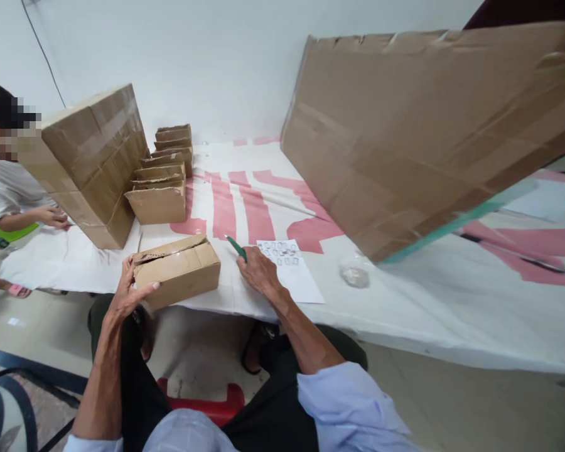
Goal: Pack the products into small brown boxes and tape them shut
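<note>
Box (pixel 181 270), brown and small, sits at the near edge of the table (pixel 245 307), left of the paper (pixel 306 285), with a narrow dark slit along its top. Left hand (pixel 128 294) grips its left end, the thumb laid along the near side and the fingers curled at the far corner, so the box is pinched between them.

Right hand (pixel 258 270) has its fingers closed around 1 green pen (pixel 236 247), whose far end points up and left, clear of the paper. The hand rests by the paper's left edge; rows of small drawn squares show near the sheet's top. Whether the fingertips touch the sheet, I cannot tell.

Behind the box, a row of small cartons (pixel 162 204) runs back toward the wall (pixel 235 69), next to 1 tall carton (pixel 91 166). To the right, 1 big cardboard sheet (pixel 419 132) stands tilted, a green strip (pixel 452 229) along its lower edge. Near its bottom corner lies a clear, roundish item (pixel 355 275), too blurred to name. Pink shapes mark the white tablecloth. At far left, 1 co-worker's hand (pixel 53 216) shows beside the tall carton.
</note>
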### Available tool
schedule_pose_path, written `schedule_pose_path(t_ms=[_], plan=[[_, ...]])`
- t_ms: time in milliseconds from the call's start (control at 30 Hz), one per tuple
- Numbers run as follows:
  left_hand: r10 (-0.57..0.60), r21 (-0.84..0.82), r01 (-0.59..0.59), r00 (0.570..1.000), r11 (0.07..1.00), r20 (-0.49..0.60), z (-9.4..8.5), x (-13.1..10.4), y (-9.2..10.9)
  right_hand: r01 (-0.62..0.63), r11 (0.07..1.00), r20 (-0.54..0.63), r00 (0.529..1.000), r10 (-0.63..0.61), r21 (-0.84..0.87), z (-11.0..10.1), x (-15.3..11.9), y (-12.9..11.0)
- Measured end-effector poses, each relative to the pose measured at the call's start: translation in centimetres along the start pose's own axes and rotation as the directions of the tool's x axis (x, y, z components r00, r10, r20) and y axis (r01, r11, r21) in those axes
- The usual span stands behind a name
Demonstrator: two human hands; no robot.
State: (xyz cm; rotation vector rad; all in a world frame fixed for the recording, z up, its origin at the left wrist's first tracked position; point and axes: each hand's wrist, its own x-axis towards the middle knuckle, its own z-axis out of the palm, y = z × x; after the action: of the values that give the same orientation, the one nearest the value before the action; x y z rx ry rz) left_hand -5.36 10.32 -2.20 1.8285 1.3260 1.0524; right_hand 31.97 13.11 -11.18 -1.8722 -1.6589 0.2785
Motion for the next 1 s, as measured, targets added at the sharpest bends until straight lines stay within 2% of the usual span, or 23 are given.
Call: schedule_pose_path(t_ms=[67, 133, 200, 267, 333, 400, 500, 600, 700, 833, 1000], plan=[[-0.005, -0.008, 0.005, 1.0, 1.0, 0.003, 0.0, -0.1, -0.1, -0.007, 0.988, -0.115, 0.993, 0.025, 0.152, -1.4, 0.5, -0.6], [-0.011, -0.014, 0.011, 1.0, 1.0, 0.012, 0.1, -0.2, -0.2, 0.077, 0.943, -0.186, 0.982, -0.016, 0.324, -3.2, 0.8, -1.4], [-0.008, -0.015, 0.008, 1.0, 1.0, 0.022, 0.2, -0.3, -0.3, 0.212, 0.873, -0.18, 0.973, -0.145, 0.44, -5.1, 0.9, -2.8], [-0.006, -0.014, 0.006, 1.0, 1.0, 0.027, 0.2, -0.4, -0.5, 0.354, 0.81, -0.117, 0.933, -0.34, 0.468, -6.9, 0.9, -4.9], [-0.008, -0.022, 0.009, 1.0, 1.0, 0.024, 0.3, -0.5, -0.6, 0.48, 0.771, -0.032, 0.856, -0.516, 0.419, -8.2, 1.1, -7.3], [-0.002, -0.029, 0.003, 1.0, 1.0, 0.024, 0.3, -0.5, -0.6, 0.567, 0.758, 0.051, 0.789, -0.612, 0.323, -9.0, 1.7, -9.4], [0.019, -0.021, -0.019, 0.999, 1.0, 0.031, 0.4, -0.6, -0.5, 0.629, 0.747, 0.134, 0.739, -0.661, 0.217, -9.5, 3.2, -11.4], [0.03, -0.012, -0.029, 0.999, 0.999, 0.045, 0.4, -0.7, -0.4, 0.673, 0.722, 0.176, 0.7, -0.692, 0.161, -9.6, 4.6, -12.1], [0.028, -0.023, -0.027, 0.999, 0.999, 0.045, 0.5, -0.7, -0.4, 0.71, 0.698, 0.222, 0.668, -0.71, 0.094, -9.7, 5.2, -12.5], [0.021, -0.036, -0.019, 0.999, 0.999, 0.042, 0.7, -0.8, -0.4, 0.736, 0.676, 0.241, 0.652, -0.719, 0.025, -9.7, 5.2, -13.0], [0.031, -0.013, -0.031, 0.999, 0.999, 0.041, 0.6, -0.8, -0.3, 0.729, 0.684, 0.257, 0.669, -0.698, -0.04, -10.1, 5.3, -13.4]])
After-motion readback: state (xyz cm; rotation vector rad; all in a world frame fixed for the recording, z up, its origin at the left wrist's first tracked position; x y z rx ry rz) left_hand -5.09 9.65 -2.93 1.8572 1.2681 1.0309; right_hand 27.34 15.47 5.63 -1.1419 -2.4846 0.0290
